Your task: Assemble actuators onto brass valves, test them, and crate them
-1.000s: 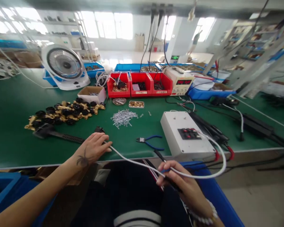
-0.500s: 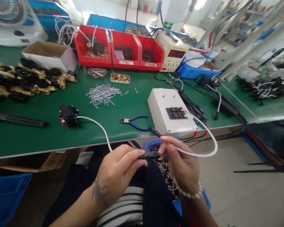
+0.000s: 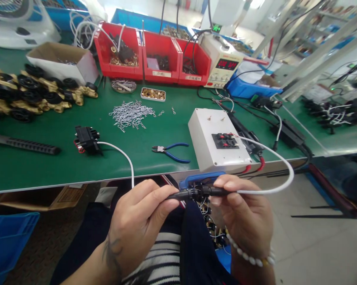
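The right black connector (image 3: 218,191) is no longer pointing toward the blue-handled cutters (image 3: 176,159); it is now facing the left black connector (image 3: 183,195) end to end, at 5 o'clock in the view. That is probably turning the work from handling separate ends to aligning them; whether they are mating fully is not showing. The left hand (image 3: 137,219), at 7 o'clock, is pinching its connector between thumb and forefinger, reaching toward 2 o'clock. The right hand (image 3: 248,211), at 4 o'clock, is grasping the other, fingers pointing toward 11 o'clock. A looping white cable (image 3: 264,192) is joining that connector to the white terminal box (image 3: 204,136) at 3 o'clock.
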{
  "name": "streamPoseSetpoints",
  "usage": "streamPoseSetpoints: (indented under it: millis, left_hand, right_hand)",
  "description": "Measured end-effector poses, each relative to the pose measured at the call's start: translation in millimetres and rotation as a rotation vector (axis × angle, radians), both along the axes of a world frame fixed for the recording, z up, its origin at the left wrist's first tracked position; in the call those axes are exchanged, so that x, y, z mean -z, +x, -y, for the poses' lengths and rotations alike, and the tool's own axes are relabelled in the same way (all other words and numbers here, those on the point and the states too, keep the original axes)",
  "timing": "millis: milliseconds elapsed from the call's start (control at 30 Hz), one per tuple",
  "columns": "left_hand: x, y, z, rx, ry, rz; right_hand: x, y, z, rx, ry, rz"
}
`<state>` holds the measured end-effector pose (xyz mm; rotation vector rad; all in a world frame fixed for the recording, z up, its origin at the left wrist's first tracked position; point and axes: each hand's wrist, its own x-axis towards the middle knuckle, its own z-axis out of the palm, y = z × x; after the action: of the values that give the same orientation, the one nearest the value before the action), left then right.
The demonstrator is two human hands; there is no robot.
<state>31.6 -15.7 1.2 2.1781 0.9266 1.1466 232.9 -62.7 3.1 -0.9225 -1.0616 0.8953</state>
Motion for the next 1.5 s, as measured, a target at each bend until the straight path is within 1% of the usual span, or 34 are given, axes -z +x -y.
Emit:
streamPoseSetpoints:
  millis: [167, 267, 400, 533, 600, 767, 900, 967, 1033, 1067, 1100, 1133, 1167, 1200, 1233, 1267, 1300, 1333, 1367, 1400, 1433, 1467, 1500]
  left_hand:
    - [-0.6, 1, -1, -0.005, 0.043, 0.034]
    - [0.0, 2, -1, -0.010, 0.081, 0.073]
    - [1.4, 3, 2, -0.052, 0.123, 0.097]
    - [1.1, 3, 3, -0.046, 0.154, 0.091]
    - [-0.5, 3, 2, -0.042, 0.149, 0.095]
    - [-3.6, 1, 1, -0.009, 0.052, 0.118]
    - [2.3, 4, 4, -0.054, 0.164, 0.103]
    - [6.8, 9, 6, -0.051, 0.174, 0.080]
    - [11.1, 13, 3, 0.028, 0.139, 0.027]
    - [13.0, 13, -1, 0.075, 0.113, -0.007]
    - [14.7, 11, -8, 0.088, 0.092, -0.041]
    - [16.2, 5, -17, 0.049, 0.080, -0.073]
    - [17.5, -4, -27, -0.047, 0.084, -0.098]
    - [18.8, -16, -39, -0.209, 0.091, -0.118]
    - [20.3, -30, -51, -0.400, 0.120, -0.142]
    - [22.2, -45, -63, -0.587, 0.135, -0.175]
    - [24.6, -59, -74, -0.765, 0.114, -0.223]
    - [27.3, -71, -85, -0.916, 0.053, -0.275]
    - [30.1, -81, -94, -0.965, -0.047, -0.360]
    - [32.7, -86, -101, -0.971, -0.136, -0.446]
    - [34.9, -88, -106, -0.963, -0.197, -0.496]
    - [36.6, -86, -109, -0.932, -0.234, -0.528]
    - [38.1, -83, -110, -0.904, -0.246, -0.540]
  right_hand:
    - [1.9, -4, -3, -0.074, -0.032, -0.098]
    - [1.5, -6, -3, -0.072, -0.038, -0.111]
    - [-0.9, -7, -4, -0.053, -0.045, -0.097]
    - [-1.7, -8, -4, -0.048, -0.038, -0.103]
    - [-1.1, -7, -3, -0.058, -0.040, -0.095]
    - [1.3, -6, -1, -0.067, -0.025, -0.020]
    - [4.2, -6, -2, -0.036, -0.030, 0.006]
    - [7.5, -1, -1, 0.000, -0.095, 0.041]
    - [12.6, 8, 2, -0.009, -0.244, 0.138]
    - [15.2, 14, 3, -0.065, -0.334, 0.214]
    - [17.3, 20, 4, -0.162, -0.418, 0.312]
    - [18.2, 26, 6, -0.292, -0.480, 0.427]
    - [17.1, 32, 7, -0.430, -0.509, 0.551]
    - [13.6, 37, 8, -0.570, -0.508, 0.666]
    - [7.6, 41, 8, -0.694, -0.487, 0.751]
    - [-0.5, 44, 8, -0.786, -0.453, 0.800]
    - [-10.2, 46, 6, -0.831, -0.410, 0.816]
    - [-20.5, 48, 1, -0.812, -0.355, 0.815]
    - [-30.3, 50, -7, -0.715, -0.295, 0.815]
    - [-39.0, 53, -18, -0.552, -0.233, 0.838]
    - [-45.8, 58, -33, -0.339, -0.177, 0.887]
    - [-50.4, 64, -50, -0.109, -0.139, 0.942]
    - [-52.9, 71, -70, 0.091, -0.133, 0.990]
